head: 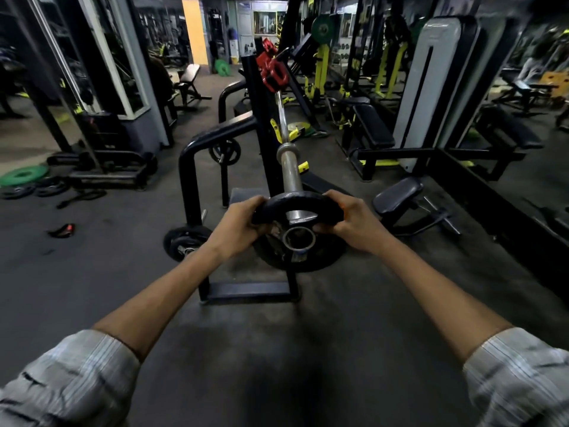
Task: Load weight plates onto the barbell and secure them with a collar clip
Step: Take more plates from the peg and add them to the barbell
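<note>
At the near end of the bar [289,171], gripping the plate [297,203] from both sides: left hand [237,224] curling round the rim left of the bar, right hand [354,224] curling round the rim right of it, both clamping on the iron, neither free. Holding the two hands level, equally near the bar. Keeping the plate threaded on the bar, judging by steel showing through the bore and the hollow tip [298,238] poking out just nearer than the plate. Looking along a bar running straight away from the hands and rising toward the rack [255,118], with the plate's face lying square across that line. Needing, most likely, an even push from both hands along the bar, away from the body, up to the flange [286,148]; seeing only bare steel between plate and flange. Noting red clips [272,69] hanging far up the bar beside the rack, well apart from either hand, so probably calling for a freed hand afterwards. Noting a bigger plate [308,263] lying just below the bar's tip, close under the knuckles, likely pinching fingers on a drop. Passing a black frame [191,167] left of the bar and a padded seat [397,195] right of it, both well apart from the sliding path.
</note>
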Demonstrator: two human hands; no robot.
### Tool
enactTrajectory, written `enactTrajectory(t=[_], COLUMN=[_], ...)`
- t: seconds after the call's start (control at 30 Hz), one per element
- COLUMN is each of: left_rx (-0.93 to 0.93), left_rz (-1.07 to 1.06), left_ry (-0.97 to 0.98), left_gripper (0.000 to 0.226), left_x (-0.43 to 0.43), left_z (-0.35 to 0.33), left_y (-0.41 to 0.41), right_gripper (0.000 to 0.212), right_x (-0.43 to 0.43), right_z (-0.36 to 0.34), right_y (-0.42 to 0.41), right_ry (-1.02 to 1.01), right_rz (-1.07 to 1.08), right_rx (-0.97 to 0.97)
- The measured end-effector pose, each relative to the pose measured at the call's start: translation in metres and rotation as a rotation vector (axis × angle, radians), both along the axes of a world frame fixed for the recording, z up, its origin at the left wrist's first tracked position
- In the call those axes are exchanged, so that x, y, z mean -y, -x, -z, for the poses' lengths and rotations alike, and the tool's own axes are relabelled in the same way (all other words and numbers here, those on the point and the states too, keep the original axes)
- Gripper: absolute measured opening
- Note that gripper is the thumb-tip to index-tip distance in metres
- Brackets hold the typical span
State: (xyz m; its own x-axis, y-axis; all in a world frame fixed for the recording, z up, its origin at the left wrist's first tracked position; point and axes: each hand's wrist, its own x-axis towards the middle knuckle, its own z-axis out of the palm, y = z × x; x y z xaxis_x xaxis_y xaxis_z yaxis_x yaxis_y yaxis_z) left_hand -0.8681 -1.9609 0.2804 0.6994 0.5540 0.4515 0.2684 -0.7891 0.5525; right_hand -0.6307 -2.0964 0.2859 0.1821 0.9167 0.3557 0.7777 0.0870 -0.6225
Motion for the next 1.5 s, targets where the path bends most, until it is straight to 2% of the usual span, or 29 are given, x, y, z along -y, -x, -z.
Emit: enactTrajectory(t=[0.2, 0.3, 0.43, 0.57, 0.73, 0.9, 1.13, 1.5], left_rx=[0.041, 0.171, 0.298, 0.280, 0.265, 0.216, 0.206, 0.218], left_rz=[-0.100, -0.153, -0.150, -0.128, -0.175, -0.298, -0.411, -0.461], left_ry=[-0.037, -0.028, 0.042, 0.018, -0.008, -0.038, -0.006, 0.031], left_gripper=[0.041, 0.053, 0.066, 0.066, 0.066, 0.072, 0.076, 0.074], left_x=[-0.030, -0.027, -0.020, -0.047, -0.098, -0.153, -0.211, -0.244], left_z=[0.010, 0.032, 0.056, 0.052, 0.047, 0.051, 0.048, 0.043], left_y=[-0.023, -0.027, -0.030, -0.044, -0.079, -0.118, -0.160, -0.190], right_gripper=[0.054, 0.070, 0.073, 0.067, 0.070, 0.068, 0.073, 0.070], right_x=[-0.033, -0.040, -0.044, -0.067, -0.125, -0.185, -0.255, -0.292], right_z=[0.007, 0.031, 0.056, 0.053, 0.049, 0.051, 0.051, 0.049], right_y=[-0.019, -0.005, 0.011, -0.006, -0.039, -0.076, -0.119, -0.146], right_ry=[-0.028, -0.167, -0.340, -0.351, -0.327, -0.376, -0.327, -0.330], right_rz=[0.056, 0.243, 0.272, 0.244, 0.242, 0.203, 0.172, 0.139], right_rx=[0.020, 0.151, 0.080, 0.032, 0.010, 0.024, 0.024, 0.017])
